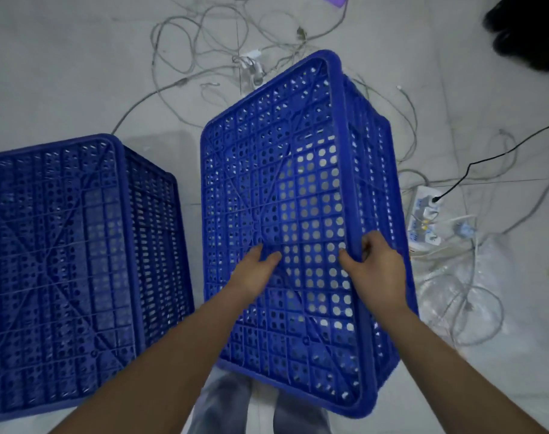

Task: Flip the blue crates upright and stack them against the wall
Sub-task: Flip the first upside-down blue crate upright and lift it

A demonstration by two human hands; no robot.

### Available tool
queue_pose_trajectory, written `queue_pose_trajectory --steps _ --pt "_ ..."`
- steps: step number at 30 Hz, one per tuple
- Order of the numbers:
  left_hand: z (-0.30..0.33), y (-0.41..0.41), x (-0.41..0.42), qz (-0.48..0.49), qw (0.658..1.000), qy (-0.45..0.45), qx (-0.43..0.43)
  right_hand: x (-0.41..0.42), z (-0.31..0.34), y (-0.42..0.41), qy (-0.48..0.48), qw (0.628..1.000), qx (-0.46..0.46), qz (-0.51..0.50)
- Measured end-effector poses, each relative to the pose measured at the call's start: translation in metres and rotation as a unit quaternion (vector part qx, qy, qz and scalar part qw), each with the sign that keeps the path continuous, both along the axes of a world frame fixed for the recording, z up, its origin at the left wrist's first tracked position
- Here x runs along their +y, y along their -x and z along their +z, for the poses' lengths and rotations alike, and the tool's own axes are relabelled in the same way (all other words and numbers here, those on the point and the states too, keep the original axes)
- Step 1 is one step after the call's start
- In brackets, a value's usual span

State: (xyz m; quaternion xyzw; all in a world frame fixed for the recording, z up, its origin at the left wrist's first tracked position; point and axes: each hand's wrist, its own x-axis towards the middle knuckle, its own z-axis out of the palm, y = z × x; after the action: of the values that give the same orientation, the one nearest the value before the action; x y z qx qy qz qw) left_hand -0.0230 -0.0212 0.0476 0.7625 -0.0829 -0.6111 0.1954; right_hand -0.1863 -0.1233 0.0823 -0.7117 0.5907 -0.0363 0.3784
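Two blue perforated crates stand upside down on the grey floor. The right crate [285, 170] is in the middle of the view, tilted, its ribbed bottom facing up at me. My right hand [373, 264] grips the bottom's right edge, fingers curled over it and thumb on the top face. My left hand [256, 270] rests on the middle of that bottom, fingers bent onto the grid. The left crate [63, 261] sits apart at the left, untouched.
Tangled grey cables [204, 51] lie on the floor behind the crates. A white power strip [425, 219] with plugs and a black cord sits to the right, by a clear plastic bag [473, 286]. A dark object [526, 29] fills the top right corner.
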Motion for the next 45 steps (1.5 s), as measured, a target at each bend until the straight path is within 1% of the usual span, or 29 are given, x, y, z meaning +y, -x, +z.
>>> queue_pose_trajectory --steps 3,5,8,9,10,11,13,16,18,20,22,24,25,27,28,29,31,32,34,35,36,37,38,40,42,43,45 --pt "0.018 0.008 -0.019 0.137 0.986 0.075 0.050 0.036 0.007 -0.033 -0.021 0.997 0.041 0.059" --pt "0.025 0.005 -0.023 0.168 0.979 0.107 0.052 0.058 0.004 -0.059 -0.044 0.993 0.056 0.096" --pt "0.020 -0.014 -0.015 0.120 0.989 0.091 -0.016 0.078 -0.008 -0.093 -0.076 0.983 0.094 0.139" --pt "0.016 -0.023 -0.012 0.099 0.991 0.082 -0.044 0.083 -0.012 -0.103 -0.067 0.982 0.104 0.141" --pt "0.010 -0.032 -0.008 0.076 0.992 0.074 -0.071 0.089 -0.016 -0.112 -0.033 0.983 0.117 0.141" --pt "0.006 -0.039 -0.005 0.054 0.992 0.071 -0.093 0.094 -0.021 -0.119 0.021 0.983 0.128 0.134" --pt "-0.004 -0.053 0.001 0.026 0.992 0.060 -0.109 0.103 -0.030 -0.133 0.046 0.980 0.128 0.145" --pt "-0.017 -0.068 0.008 0.026 0.992 0.047 -0.113 0.111 -0.045 -0.149 0.016 0.979 0.120 0.166" --pt "-0.025 -0.075 0.012 0.045 0.993 0.033 -0.105 0.115 -0.049 -0.153 0.003 0.979 0.127 0.158" --pt "-0.033 -0.080 0.016 0.055 0.993 0.021 -0.101 0.121 -0.062 -0.161 -0.054 0.975 0.120 0.181" --pt "-0.039 -0.085 0.020 0.049 0.993 0.016 -0.104 0.125 -0.072 -0.162 -0.091 0.974 0.099 0.180" --pt "-0.039 -0.088 0.021 0.045 0.994 0.017 -0.102 0.121 -0.072 -0.161 -0.086 0.978 0.085 0.171" --pt "-0.038 -0.088 0.021 0.042 0.994 0.018 -0.102 0.117 -0.071 -0.160 -0.101 0.977 0.067 0.175" --pt "-0.035 -0.088 0.020 0.018 0.994 0.015 -0.111 0.105 -0.069 -0.153 -0.141 0.966 0.041 0.211" --pt "-0.034 -0.086 0.019 0.003 0.992 0.012 -0.124 0.096 -0.064 -0.147 -0.147 0.962 0.034 0.226" --pt "-0.032 -0.083 0.018 -0.007 0.990 0.012 -0.142 0.085 -0.058 -0.139 -0.133 0.963 0.032 0.233" --pt "-0.028 -0.074 0.019 -0.019 0.981 0.030 -0.193 0.057 -0.048 -0.118 -0.071 0.975 0.044 0.205" --pt "-0.026 -0.067 0.021 -0.035 0.972 0.047 -0.229 0.041 -0.042 -0.105 -0.035 0.984 0.057 0.167" --pt "-0.021 -0.050 0.026 -0.103 0.943 0.071 -0.307 0.009 -0.033 -0.073 0.021 0.995 0.070 0.067" --pt "-0.018 -0.040 0.028 -0.135 0.930 0.076 -0.333 -0.006 -0.030 -0.056 0.037 0.996 0.078 0.016" --pt "-0.014 -0.030 0.029 -0.161 0.924 0.075 -0.340 -0.020 -0.030 -0.038 0.038 0.995 0.089 -0.028" --pt "-0.012 -0.019 0.030 -0.183 0.922 0.067 -0.333 -0.031 -0.032 -0.022 0.024 0.992 0.107 -0.059" --pt "-0.009 -0.009 0.031 -0.201 0.926 0.054 -0.316 -0.040 -0.036 -0.008 -0.012 0.989 0.123 -0.080" --pt "-0.007 0.008 0.035 -0.209 0.940 0.027 -0.267 -0.049 -0.051 0.015 -0.124 0.976 0.133 -0.116" --pt "-0.009 0.019 0.037 -0.227 0.943 0.006 -0.243 -0.044 -0.061 0.028 -0.238 0.955 0.086 -0.156" --pt "-0.010 0.022 0.037 -0.240 0.940 -0.001 -0.243 -0.041 -0.065 0.032 -0.265 0.946 0.044 -0.179" --pt "-0.010 0.023 0.037 -0.253 0.936 -0.006 -0.245 -0.037 -0.065 0.036 -0.272 0.939 -0.025 -0.208"
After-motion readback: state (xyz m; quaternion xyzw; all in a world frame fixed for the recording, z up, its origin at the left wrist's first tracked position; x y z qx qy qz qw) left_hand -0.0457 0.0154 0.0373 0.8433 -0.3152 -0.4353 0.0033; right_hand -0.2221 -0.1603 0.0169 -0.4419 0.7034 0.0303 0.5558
